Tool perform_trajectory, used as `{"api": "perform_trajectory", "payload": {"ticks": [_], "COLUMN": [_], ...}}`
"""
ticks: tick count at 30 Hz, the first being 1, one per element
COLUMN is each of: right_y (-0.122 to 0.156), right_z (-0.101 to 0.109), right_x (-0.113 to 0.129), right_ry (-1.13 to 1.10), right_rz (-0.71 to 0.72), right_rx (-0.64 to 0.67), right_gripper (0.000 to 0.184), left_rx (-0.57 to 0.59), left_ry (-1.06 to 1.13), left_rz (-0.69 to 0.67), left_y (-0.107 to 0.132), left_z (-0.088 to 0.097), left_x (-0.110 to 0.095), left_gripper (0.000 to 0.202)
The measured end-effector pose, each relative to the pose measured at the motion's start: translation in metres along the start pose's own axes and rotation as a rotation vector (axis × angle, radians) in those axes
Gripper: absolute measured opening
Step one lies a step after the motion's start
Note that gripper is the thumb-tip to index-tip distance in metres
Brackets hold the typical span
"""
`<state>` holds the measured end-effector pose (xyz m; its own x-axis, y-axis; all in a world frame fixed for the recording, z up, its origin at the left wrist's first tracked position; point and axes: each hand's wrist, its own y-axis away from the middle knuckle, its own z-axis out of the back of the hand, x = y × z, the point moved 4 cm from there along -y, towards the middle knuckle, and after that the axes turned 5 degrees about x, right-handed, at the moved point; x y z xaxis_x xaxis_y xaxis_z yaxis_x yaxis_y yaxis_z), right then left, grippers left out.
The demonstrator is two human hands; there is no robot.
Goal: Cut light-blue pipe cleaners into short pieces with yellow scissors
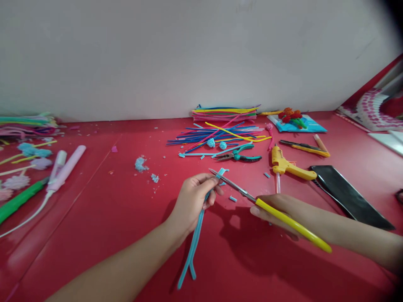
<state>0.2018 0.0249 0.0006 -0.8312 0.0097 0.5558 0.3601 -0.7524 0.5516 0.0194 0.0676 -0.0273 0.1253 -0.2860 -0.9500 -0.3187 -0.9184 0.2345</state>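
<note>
Near the middle of the red table, my left hand point(198, 195) pinches light blue pipe cleaners point(195, 237). Their long ends hang below the hand and split apart near the tips, while short ends stick out above the fingers. From the right, my right hand point(280, 209) grips yellow-handled scissors point(289, 224). The scissor blades lie at the short upper ends of the pipe cleaners, beside my left fingertips. Short blue cut pieces point(233, 199) are scattered on the table between the hands.
Beyond my hands lie teal pliers point(238, 157), loose pipe cleaners point(217, 136) and blue pompoms point(210, 143). A yellow glue gun point(291, 167), a box cutter point(305, 147) and a black tray point(349, 195) are on the right. Blue fluff point(140, 164) and a pink corded tool point(67, 167) lie left.
</note>
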Motion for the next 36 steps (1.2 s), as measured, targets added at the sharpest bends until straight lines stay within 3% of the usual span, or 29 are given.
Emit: {"api": "perform_trajectory", "payload": {"ticks": [7,20,29,36], "right_y": [-0.003,-0.003,-0.014,-0.013], "right_z": [-0.004,0.001,-0.003,-0.007], "right_x": [-0.006,0.008,-0.008,-0.017], "right_ry": [-0.093,-0.042,-0.018,-0.163], "right_rz": [0.009,-0.121,-0.123,-0.102], "right_rx": [0.069,0.086,0.074,0.143], "right_gripper": [0.037,0.046,0.047,0.042], "left_rx": [0.007,-0.009,-0.057,-0.032], "left_ry": [0.023,0.093,0.140,0.148], "left_rz": [0.000,0.058,0.151,0.144], "left_y": [-0.001,-0.005,-0.009,-0.009], "left_z": [0.001,0.003,0.006,0.006], "left_x": [0.000,0.010,0.019,0.021], "left_gripper": [0.017,0.016,0.012,0.013]}}
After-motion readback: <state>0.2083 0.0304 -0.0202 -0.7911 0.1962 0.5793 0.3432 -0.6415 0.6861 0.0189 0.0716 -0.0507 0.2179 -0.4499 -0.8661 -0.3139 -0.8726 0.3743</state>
